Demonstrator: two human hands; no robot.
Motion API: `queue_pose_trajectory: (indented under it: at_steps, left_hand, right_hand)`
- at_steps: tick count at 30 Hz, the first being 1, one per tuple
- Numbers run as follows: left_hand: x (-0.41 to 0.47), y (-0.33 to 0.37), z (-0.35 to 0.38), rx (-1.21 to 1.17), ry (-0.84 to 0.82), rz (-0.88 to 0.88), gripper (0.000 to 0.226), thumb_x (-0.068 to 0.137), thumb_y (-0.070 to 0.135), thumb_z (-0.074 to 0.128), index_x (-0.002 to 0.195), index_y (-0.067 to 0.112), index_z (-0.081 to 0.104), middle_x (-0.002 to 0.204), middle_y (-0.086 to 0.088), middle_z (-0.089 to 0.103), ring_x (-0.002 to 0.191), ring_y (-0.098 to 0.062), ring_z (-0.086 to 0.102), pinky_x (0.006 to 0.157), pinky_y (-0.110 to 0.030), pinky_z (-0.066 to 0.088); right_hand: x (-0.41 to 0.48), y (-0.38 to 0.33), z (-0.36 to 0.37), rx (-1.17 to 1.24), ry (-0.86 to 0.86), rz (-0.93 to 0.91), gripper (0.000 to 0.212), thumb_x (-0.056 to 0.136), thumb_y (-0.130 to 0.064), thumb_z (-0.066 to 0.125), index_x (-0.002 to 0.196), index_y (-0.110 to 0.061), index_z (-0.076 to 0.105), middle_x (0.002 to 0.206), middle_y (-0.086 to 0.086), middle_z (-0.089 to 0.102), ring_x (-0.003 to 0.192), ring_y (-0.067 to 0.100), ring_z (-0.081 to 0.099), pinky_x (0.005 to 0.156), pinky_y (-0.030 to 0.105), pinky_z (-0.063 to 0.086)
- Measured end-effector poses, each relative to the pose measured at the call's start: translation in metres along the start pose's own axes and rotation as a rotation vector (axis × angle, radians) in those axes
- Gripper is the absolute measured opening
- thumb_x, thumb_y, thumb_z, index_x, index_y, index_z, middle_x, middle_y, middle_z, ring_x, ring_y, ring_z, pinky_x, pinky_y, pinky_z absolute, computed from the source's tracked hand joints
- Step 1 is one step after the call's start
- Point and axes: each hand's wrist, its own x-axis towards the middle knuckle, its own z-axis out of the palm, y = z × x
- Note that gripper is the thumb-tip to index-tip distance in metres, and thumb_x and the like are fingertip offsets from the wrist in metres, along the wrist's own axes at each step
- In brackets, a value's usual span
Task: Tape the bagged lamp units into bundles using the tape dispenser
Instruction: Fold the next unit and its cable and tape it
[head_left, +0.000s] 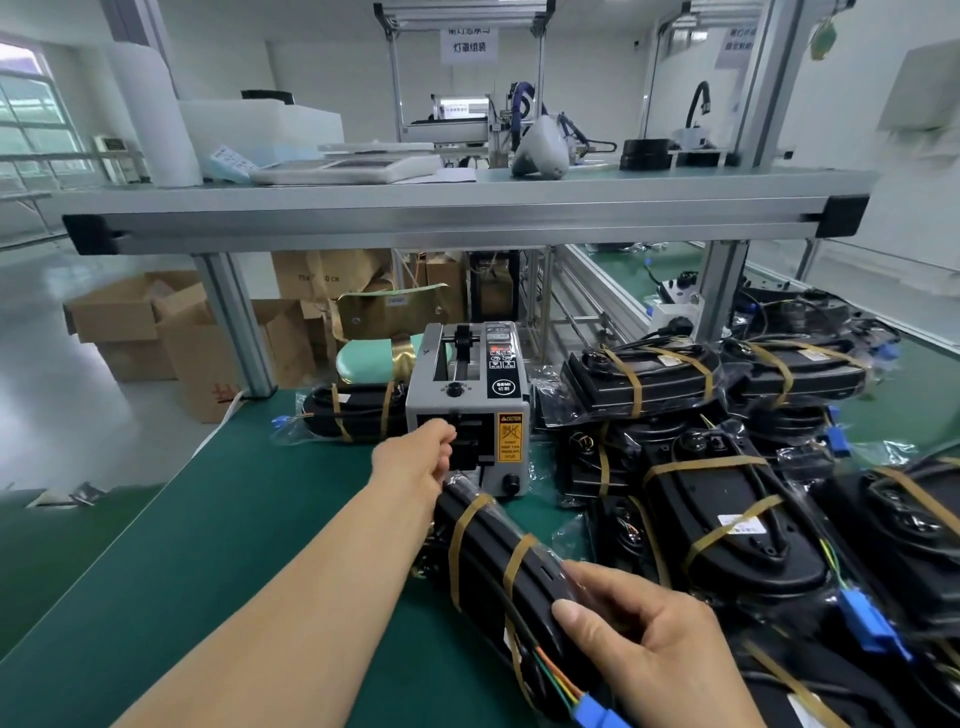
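Nearest, the right hand (660, 644) has its grip closed on the near end of a bundle of bagged lamp units (498, 566), thumb on top and fingers curled round its side. The green worktop (234, 519) fills the lower part of the view, and an aluminium shelf (467, 218) spans above it, carrying a scale and other gear. On the right of the worktop lies a pile of taped bundles (727, 519), black units in clear bags, overlapping one another. Cardboard boxes (135, 322) stand on the floor beyond the worktop's left edge. The held bundle runs slantwise from the right hand up to the foot of the grey tape dispenser (467, 405), which stands upright in the middle of the worktop. Another taped bundle (358, 410) lies just behind and left of the dispenser. The left hand (415, 460) reaches to the dispenser's front slot, fingers curled there; whether its grip has tape cannot be told. Brown tape bands (467, 525) circle the held bundle. A blue plug (597, 714) on coloured wires hangs from its near end.
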Motion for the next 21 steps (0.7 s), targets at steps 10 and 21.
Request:
queue_pose_trajectory:
  at_steps: [10,21]
  left_hand:
    - [-0.119,-0.01,-0.057,0.488,-0.449,0.437,0.017,0.079,0.021,0.073,0.062,0.017,0.07,0.056,0.008,0.057,0.051,-0.002,0.047,0.05,-0.011,0.04]
    - [-0.129,-0.029,-0.053,0.528,-0.385,0.385,0.023,0.081,0.016,0.074,0.059,0.019,0.072,0.062,0.004,0.067,0.056,-0.007,0.061,0.053,-0.015,0.047]
  right_hand:
    - [0.013,-0.011,0.008,0.002,-0.083,-0.054,0.023,0.082,-0.019,0.08,0.084,-0.041,0.075,0.086,-0.022,0.076,0.085,-0.005,0.071,0.075,0.009,0.051]
    - [0.012,-0.006,0.012,0.075,-0.112,-0.108,0.033,0.086,-0.012,0.076,0.089,-0.045,0.078,0.093,-0.013,0.078,0.093,0.006,0.073,0.087,0.028,0.055]
